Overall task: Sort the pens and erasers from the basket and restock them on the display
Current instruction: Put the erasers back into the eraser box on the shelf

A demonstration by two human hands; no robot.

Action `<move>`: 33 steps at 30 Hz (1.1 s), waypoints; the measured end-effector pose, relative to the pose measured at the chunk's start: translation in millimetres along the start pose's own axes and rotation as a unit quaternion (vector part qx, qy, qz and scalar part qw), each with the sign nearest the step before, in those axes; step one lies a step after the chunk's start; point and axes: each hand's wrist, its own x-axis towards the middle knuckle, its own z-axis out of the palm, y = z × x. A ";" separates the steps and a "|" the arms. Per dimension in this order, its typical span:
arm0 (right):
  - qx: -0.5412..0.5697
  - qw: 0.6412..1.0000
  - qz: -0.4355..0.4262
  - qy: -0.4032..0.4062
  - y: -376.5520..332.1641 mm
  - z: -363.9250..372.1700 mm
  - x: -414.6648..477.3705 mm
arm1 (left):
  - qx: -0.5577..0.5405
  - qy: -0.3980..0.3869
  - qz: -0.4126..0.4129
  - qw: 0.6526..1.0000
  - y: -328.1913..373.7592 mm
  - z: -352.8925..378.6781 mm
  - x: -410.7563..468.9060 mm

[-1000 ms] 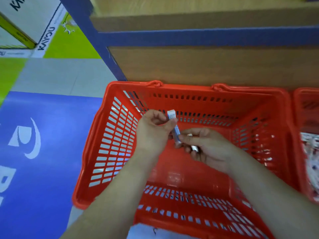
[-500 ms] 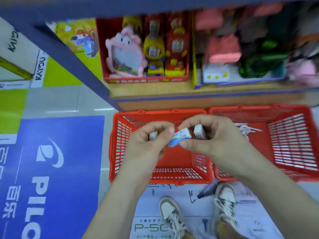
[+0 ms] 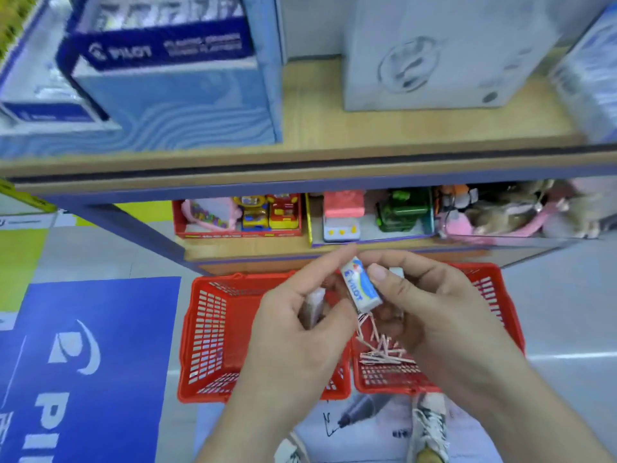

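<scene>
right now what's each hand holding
Left hand: grips a small white eraser.
Right hand: pinches the Pilot eraser.

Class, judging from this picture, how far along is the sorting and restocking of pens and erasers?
Done: the left basket looks empty, and pens lie gathered in the right basket. In hand: the left hand and right hand both pinch a Pilot eraser; the left hand also holds a second white eraser. Left: these erasers and the pens are not yet on the display shelf.
</scene>
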 end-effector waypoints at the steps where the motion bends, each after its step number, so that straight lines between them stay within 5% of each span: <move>1: 0.000 1.000 0.009 0.002 -10.1 -9.1 -1.4 | 0.015 -0.013 0.003 1.000 5.5 8.0 1.8; 9: -0.110 0.992 0.042 -0.044 -106.7 -105.7 -16.9 | 0.106 0.036 0.052 0.992 52.9 108.2 29.1; 16: -0.186 0.977 -0.105 -0.013 -179.2 -169.8 -17.8 | 0.176 0.097 0.098 0.975 79.9 186.5 68.6; 28: -0.571 0.780 -0.229 0.115 -227.5 -216.5 23.8 | 0.220 0.070 0.127 0.965 85.3 235.5 145.6; 33: -0.624 0.737 -0.208 0.155 -225.0 -212.6 48.0 | 0.302 0.096 0.152 0.936 81.2 237.9 163.4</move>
